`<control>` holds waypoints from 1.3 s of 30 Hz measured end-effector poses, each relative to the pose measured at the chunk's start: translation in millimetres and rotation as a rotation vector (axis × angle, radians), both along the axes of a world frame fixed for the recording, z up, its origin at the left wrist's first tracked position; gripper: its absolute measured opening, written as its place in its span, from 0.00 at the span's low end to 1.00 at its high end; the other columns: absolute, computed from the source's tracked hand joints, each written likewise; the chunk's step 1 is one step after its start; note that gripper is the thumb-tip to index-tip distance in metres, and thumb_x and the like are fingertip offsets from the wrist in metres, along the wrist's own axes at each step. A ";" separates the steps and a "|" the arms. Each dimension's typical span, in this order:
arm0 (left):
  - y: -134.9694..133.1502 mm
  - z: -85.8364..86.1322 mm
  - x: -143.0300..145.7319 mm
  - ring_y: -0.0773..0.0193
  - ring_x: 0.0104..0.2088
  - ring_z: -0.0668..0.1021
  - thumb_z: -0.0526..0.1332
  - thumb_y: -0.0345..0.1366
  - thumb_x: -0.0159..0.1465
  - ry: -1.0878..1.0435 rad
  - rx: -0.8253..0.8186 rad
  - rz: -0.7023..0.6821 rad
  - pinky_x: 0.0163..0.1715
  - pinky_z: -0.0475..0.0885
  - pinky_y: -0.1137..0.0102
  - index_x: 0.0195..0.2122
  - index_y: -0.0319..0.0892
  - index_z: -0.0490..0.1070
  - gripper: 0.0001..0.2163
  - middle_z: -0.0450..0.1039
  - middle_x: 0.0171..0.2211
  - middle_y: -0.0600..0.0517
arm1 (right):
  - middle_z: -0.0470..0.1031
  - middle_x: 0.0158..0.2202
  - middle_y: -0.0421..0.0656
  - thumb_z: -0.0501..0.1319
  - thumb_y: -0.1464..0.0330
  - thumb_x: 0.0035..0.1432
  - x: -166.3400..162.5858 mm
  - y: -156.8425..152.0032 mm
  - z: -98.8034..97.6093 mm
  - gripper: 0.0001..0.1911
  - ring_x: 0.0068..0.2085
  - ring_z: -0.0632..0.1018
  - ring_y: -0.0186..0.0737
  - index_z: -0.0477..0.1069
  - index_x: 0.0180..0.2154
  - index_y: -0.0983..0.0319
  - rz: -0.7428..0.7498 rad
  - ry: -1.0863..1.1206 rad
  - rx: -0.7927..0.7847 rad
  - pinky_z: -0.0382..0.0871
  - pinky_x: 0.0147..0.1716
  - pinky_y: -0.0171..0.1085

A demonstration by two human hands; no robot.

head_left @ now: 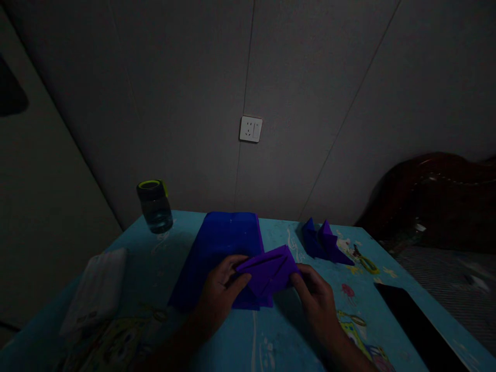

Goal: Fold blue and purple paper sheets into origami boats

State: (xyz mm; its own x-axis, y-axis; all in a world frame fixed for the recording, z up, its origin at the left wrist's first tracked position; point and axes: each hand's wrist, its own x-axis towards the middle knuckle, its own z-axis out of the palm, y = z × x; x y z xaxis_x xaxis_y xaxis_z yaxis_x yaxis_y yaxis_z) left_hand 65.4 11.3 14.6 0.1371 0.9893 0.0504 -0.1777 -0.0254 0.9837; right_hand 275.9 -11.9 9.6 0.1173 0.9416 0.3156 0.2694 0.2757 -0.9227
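A folded piece of purple paper (269,271) is held up in front of me, its layers creased and a slit showing along the top. My left hand (222,287) pinches its left end, thumb on the near face and fingers behind. At the right corner my right hand (315,294) grips it the same way, thumb in front. Beneath and behind it lies a stack of blue paper sheets (228,237) with a purple edge showing on the right. Folded paper shapes, one blue (310,240) and one purple (327,237), stand at the back right.
A water bottle (155,209) with a green-rimmed lid stands at the back left. A white packet (96,287) lies at the left, a black flat object (416,323) at the right. The light-blue patterned table (287,330) meets a wall with a socket (251,129).
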 end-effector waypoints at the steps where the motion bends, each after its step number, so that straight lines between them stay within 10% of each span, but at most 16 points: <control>1: -0.7 -0.7 -0.3 0.60 0.36 0.80 0.66 0.40 0.55 0.005 -0.002 -0.016 0.35 0.73 0.71 0.41 0.41 0.74 0.14 0.80 0.35 0.49 | 0.77 0.32 0.44 0.60 0.56 0.60 0.0 -0.6 0.1 0.16 0.34 0.75 0.42 0.76 0.38 0.61 0.003 0.015 -0.004 0.69 0.34 0.36; 13: -4.4 2.5 -5.2 0.66 0.20 0.73 0.57 0.47 0.63 0.144 0.083 -0.085 0.23 0.66 0.74 0.33 0.40 0.74 0.15 0.68 0.17 0.56 | 0.71 0.20 0.38 0.64 0.52 0.56 -6.8 1.0 9.8 0.19 0.20 0.68 0.33 0.76 0.34 0.63 0.138 0.250 -0.226 0.61 0.20 0.32; 22: -3.5 2.0 -17.5 0.63 0.32 0.77 0.64 0.36 0.56 0.328 0.500 0.187 0.31 0.72 0.72 0.32 0.45 0.81 0.06 0.74 0.30 0.50 | 0.78 0.38 0.44 0.60 0.67 0.63 3.3 -6.6 5.8 0.06 0.40 0.78 0.43 0.76 0.39 0.57 0.092 -0.094 0.293 0.72 0.39 0.39; 30: -8.1 -22.9 -20.5 0.68 0.14 0.73 0.57 0.40 0.64 0.168 0.389 -0.099 0.17 0.69 0.75 0.47 0.43 0.76 0.13 0.72 0.14 0.57 | 0.68 0.55 0.45 0.58 0.75 0.62 10.1 -11.7 9.1 0.15 0.52 0.73 0.45 0.75 0.46 0.52 0.041 -0.325 0.595 0.73 0.43 0.41; 39: -7.2 -23.1 -12.2 0.58 0.38 0.81 0.69 0.37 0.52 0.196 0.326 0.101 0.36 0.77 0.69 0.35 0.44 0.77 0.09 0.79 0.40 0.48 | 0.57 0.64 0.42 0.57 0.73 0.64 11.6 0.8 1.0 0.18 0.62 0.64 0.47 0.74 0.50 0.47 0.083 -0.379 0.498 0.67 0.54 0.45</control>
State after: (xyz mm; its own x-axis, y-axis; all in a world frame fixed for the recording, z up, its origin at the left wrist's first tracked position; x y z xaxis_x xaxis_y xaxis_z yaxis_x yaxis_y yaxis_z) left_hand 53.2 4.1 -8.6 0.0779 0.9346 0.3471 0.0318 -0.3504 0.9361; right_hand 287.5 -11.2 10.6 -0.1557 0.6723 0.7237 0.5116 0.6816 -0.5231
